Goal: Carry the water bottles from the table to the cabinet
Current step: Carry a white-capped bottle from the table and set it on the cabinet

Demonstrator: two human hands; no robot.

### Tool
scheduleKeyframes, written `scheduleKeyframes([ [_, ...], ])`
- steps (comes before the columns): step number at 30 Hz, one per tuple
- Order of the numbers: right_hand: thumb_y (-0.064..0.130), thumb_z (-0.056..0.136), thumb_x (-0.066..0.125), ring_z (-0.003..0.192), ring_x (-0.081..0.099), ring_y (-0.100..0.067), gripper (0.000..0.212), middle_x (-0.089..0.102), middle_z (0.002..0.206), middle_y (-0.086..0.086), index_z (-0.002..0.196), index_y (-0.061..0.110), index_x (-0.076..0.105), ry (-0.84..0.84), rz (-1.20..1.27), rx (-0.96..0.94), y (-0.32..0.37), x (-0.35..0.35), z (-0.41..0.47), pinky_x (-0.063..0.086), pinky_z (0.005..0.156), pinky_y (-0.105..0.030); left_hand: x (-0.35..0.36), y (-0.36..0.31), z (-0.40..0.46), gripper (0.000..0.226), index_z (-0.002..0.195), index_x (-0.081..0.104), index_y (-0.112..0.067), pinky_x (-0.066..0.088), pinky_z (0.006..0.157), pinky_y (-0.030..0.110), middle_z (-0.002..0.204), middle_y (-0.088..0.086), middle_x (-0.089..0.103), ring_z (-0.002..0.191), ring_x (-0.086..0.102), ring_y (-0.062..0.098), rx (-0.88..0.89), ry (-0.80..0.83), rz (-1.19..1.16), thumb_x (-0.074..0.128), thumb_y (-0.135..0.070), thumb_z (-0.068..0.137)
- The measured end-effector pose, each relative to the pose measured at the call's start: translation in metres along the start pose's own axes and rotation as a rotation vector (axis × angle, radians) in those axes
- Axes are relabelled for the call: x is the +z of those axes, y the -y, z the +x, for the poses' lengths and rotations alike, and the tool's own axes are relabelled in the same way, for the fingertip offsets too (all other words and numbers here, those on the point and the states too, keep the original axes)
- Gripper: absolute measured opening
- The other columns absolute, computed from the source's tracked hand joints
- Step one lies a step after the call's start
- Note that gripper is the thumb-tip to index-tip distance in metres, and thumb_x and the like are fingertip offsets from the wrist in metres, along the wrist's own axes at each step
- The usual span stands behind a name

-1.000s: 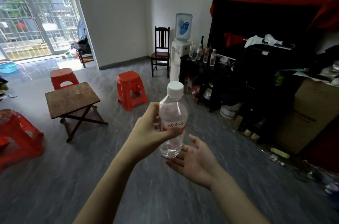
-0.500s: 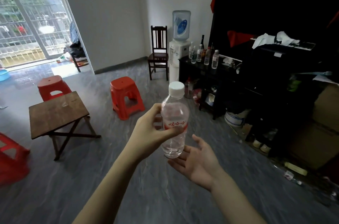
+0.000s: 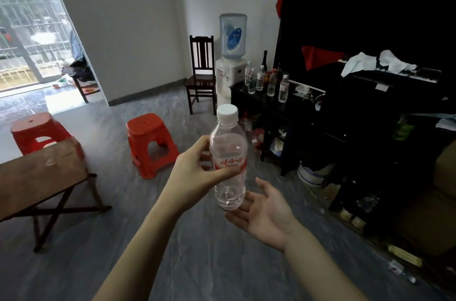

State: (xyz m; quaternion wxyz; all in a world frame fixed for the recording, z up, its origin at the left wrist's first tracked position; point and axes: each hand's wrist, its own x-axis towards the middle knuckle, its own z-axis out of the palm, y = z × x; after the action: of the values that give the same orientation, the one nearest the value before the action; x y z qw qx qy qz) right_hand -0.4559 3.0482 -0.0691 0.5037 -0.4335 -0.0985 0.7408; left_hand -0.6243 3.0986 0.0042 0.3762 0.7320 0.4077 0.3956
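Note:
My left hand grips a clear water bottle with a white cap and a red label, held upright in mid-air at the centre of the view. Just below and to the right of the bottle's base, my right hand is palm up with fingers spread and holds nothing. The wooden folding table is at the left edge. Ahead on the right stands a black cabinet with several water bottles standing on its top.
Two red plastic stools stand on the grey floor near the table. A dark wooden chair and a water dispenser are by the far wall. Dark cluttered furniture and a cardboard box fill the right side.
The view has moved forward and to the right: the table and stools slid left, and the cabinet and dispenser look nearer. Both hands keep their pose with the bottle.

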Motion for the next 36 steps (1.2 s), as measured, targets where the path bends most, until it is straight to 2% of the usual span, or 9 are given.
scheduleKeyframes([
  [5, 0.048, 0.098, 0.039, 0.104, 0.064, -0.037, 0.064, 0.066, 0.121, -0.027, 0.131, -0.005, 0.054, -0.043, -0.024, -0.011, 0.048, 0.008, 0.079, 0.050, 0.090, -0.045, -0.002, 0.041, 0.083, 0.051, 0.117, 0.063, -0.035, 0.058, 0.089, 0.028, 0.105, -0.019, 0.075, 0.100, 0.070, -0.001, -0.003, 0.009, -0.024, 0.089, -0.035, 0.073],
  [11, 0.046, 0.098, 0.040, 0.098, 0.064, -0.035, 0.057, 0.071, 0.107, -0.025, 0.120, -0.003, 0.061, -0.102, -0.059, -0.049, 0.120, 0.036, 0.179, 0.049, 0.086, -0.045, -0.004, 0.081, 0.208, 0.046, 0.114, 0.064, -0.033, 0.060, 0.091, 0.032, 0.104, -0.019, 0.074, 0.099, 0.069, -0.002, -0.002, 0.036, -0.064, 0.089, -0.030, 0.075],
  [15, 0.047, 0.099, 0.039, 0.095, 0.065, -0.035, 0.058, 0.071, 0.105, -0.025, 0.116, -0.003, 0.063, -0.127, -0.019, -0.079, 0.167, 0.042, 0.227, 0.050, 0.084, -0.043, -0.002, 0.098, 0.279, 0.045, 0.113, 0.064, -0.030, 0.058, 0.090, 0.028, 0.104, -0.018, 0.074, 0.099, 0.069, -0.002, 0.005, 0.079, -0.077, 0.089, -0.031, 0.075],
  [20, 0.047, 0.099, 0.039, 0.101, 0.066, -0.036, 0.062, 0.069, 0.114, -0.027, 0.128, -0.004, 0.057, -0.142, -0.002, -0.062, 0.214, 0.040, 0.280, 0.049, 0.087, -0.043, 0.002, 0.119, 0.347, 0.049, 0.117, 0.063, -0.030, 0.056, 0.085, 0.016, 0.107, -0.019, 0.074, 0.100, 0.069, -0.004, 0.013, 0.138, -0.082, 0.089, -0.027, 0.076],
  [24, 0.051, 0.097, 0.041, 0.113, 0.063, -0.038, 0.063, 0.069, 0.118, -0.026, 0.131, 0.000, 0.056, -0.164, 0.055, -0.048, 0.244, 0.034, 0.328, 0.045, 0.097, -0.045, 0.010, 0.144, 0.401, 0.053, 0.121, 0.062, -0.034, 0.056, 0.086, 0.018, 0.108, -0.019, 0.074, 0.101, 0.070, -0.002, -0.001, 0.148, -0.072, 0.089, -0.026, 0.076],
  [29, 0.062, 0.094, 0.037, 0.121, 0.059, -0.040, 0.075, 0.068, 0.120, -0.026, 0.131, -0.001, 0.056, -0.192, 0.123, -0.045, 0.296, 0.015, 0.385, 0.043, 0.101, -0.046, 0.038, 0.165, 0.480, 0.051, 0.120, 0.063, -0.030, 0.054, 0.083, 0.013, 0.107, -0.020, 0.074, 0.100, 0.069, -0.004, -0.012, 0.204, -0.048, 0.088, -0.027, 0.076],
  [32, 0.063, 0.094, 0.036, 0.122, 0.058, -0.040, 0.076, 0.067, 0.121, -0.026, 0.130, -0.001, 0.057, -0.204, 0.133, -0.057, 0.344, 0.002, 0.424, 0.044, 0.101, -0.046, 0.058, 0.173, 0.540, 0.050, 0.120, 0.063, -0.031, 0.056, 0.086, 0.018, 0.107, -0.018, 0.075, 0.100, 0.070, -0.002, 0.004, 0.204, -0.024, 0.089, -0.028, 0.076],
  [36, 0.061, 0.096, 0.038, 0.119, 0.060, -0.039, 0.072, 0.067, 0.121, -0.027, 0.128, -0.001, 0.058, -0.214, 0.155, -0.058, 0.413, -0.013, 0.470, 0.043, 0.105, -0.047, 0.088, 0.179, 0.623, 0.049, 0.118, 0.062, -0.035, 0.055, 0.082, 0.014, 0.107, -0.021, 0.073, 0.099, 0.070, -0.003, 0.015, 0.220, -0.005, 0.088, -0.030, 0.077],
])
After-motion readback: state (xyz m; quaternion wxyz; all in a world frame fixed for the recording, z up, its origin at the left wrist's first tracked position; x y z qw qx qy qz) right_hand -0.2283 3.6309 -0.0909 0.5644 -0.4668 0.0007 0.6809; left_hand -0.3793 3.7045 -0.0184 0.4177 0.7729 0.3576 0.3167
